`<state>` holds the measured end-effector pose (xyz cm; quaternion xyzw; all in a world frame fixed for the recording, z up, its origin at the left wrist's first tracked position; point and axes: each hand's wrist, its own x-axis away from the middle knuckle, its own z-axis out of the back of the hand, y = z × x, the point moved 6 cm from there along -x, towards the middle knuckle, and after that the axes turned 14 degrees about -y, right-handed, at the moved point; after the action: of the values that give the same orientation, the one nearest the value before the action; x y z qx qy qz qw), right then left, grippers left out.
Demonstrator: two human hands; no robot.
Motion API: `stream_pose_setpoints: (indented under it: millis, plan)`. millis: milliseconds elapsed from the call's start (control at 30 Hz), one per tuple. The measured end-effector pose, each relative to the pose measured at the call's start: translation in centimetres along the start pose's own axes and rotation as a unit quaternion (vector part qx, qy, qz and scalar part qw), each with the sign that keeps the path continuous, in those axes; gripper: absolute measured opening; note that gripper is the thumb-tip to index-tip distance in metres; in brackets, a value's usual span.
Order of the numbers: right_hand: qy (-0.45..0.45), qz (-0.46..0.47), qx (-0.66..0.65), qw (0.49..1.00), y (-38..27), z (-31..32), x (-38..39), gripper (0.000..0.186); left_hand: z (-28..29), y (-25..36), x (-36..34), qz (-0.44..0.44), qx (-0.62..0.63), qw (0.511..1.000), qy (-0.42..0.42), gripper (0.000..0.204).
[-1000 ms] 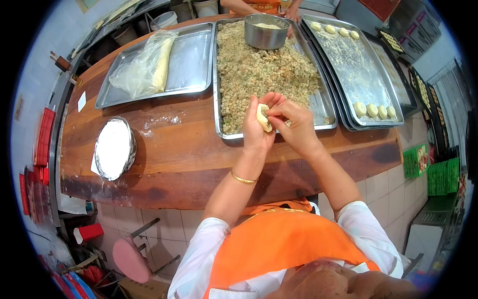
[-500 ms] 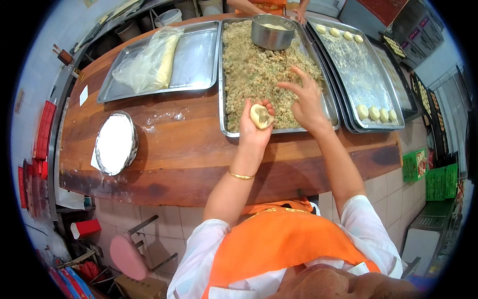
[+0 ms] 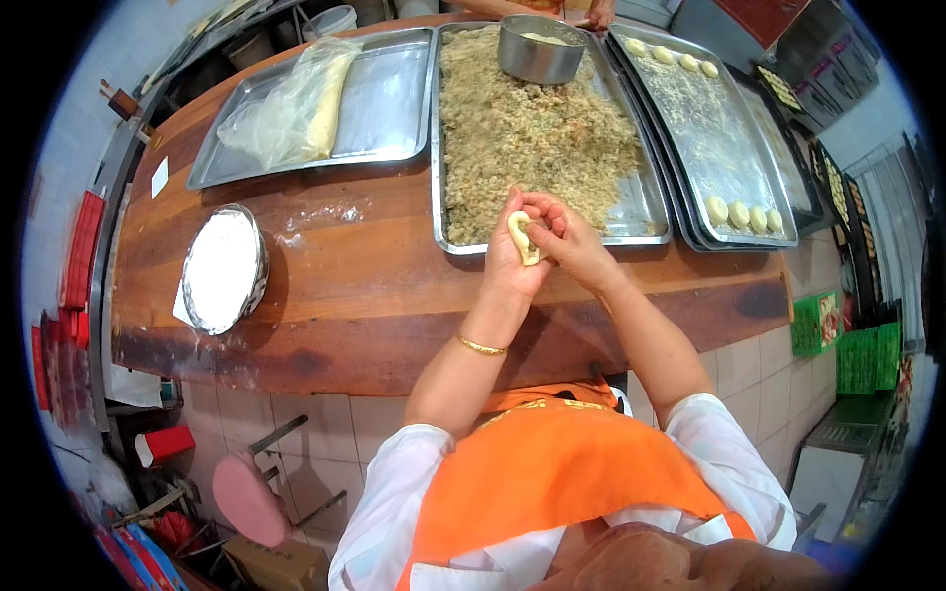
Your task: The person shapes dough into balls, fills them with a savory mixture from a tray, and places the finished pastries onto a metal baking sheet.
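Note:
Cupped in my left hand [image 3: 506, 273] is a small round piece of pale dough [image 3: 521, 239], folded partway into a hollow shape. My right hand [image 3: 576, 251] has closed in against it, its thumb pressing into the dough opening and its fingers meeting my left fingertips. Any filling inside is hidden by the fingers. Both hands hover over the near edge of a large metal tray [image 3: 439, 167] spread with crumbly brownish filling [image 3: 537, 128]. A round metal pot [image 3: 541, 57] with pale contents sits at that tray's far end.
To the right, stacked trays [image 3: 724, 148] carry flour and several dough balls [image 3: 739, 215]. At the left, another tray [image 3: 389, 94] holds a dough roll [image 3: 330, 98] under plastic. A bowl of white flour [image 3: 225, 271] stands nearer. Another person's hand [image 3: 598, 14] shows across the table.
My right hand has come down from above the filling, its spread fingers closing onto the dough in my left hand. The dough has gone from an open cup to a folded shape.

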<state>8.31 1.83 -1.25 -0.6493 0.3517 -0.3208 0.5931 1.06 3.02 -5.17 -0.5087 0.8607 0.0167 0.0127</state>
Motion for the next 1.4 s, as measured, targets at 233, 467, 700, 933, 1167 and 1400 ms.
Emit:
stream_pose_setpoints:
  millis: [233, 467, 700, 933, 1167, 1400]
  plan:
    - [0.077, 0.073, 0.175, 0.979, -4.2, 2.9, 0.4, 0.055, -4.2, 0.6, 1.6, -0.044, 0.054, 0.998, -0.011, 0.03]
    - [0.127, 0.033, 0.577, 0.806, -8.2, 3.7, 1.7, 0.065, -0.8, 2.6, 1.0, -0.094, 0.041, 0.993, -0.06, 0.029]
    - [-0.016, 0.002, 0.177, 0.984, -3.7, -1.1, -0.5, 0.068, -0.6, 1.1, 2.3, -0.064, 0.031, 0.997, 0.018, 0.03]
    - [0.027, -0.001, 0.174, 0.984, -2.0, -3.7, 0.1, 0.05, 1.0, 1.3, 2.7, -0.066, -0.009, 0.996, 0.06, 0.028]
    - [0.034, 0.113, -0.086, 0.989, -3.8, -1.5, 0.8, 0.064, -2.3, 1.5, 4.7, -0.046, -0.06, 0.995, -0.066, 0.039]
    - [-0.002, 0.038, 0.2, 0.979, -3.0, -4.8, 1.3, 0.059, 0.6, 1.2, 5.1, -0.068, -0.082, 0.994, 0.025, 0.028]
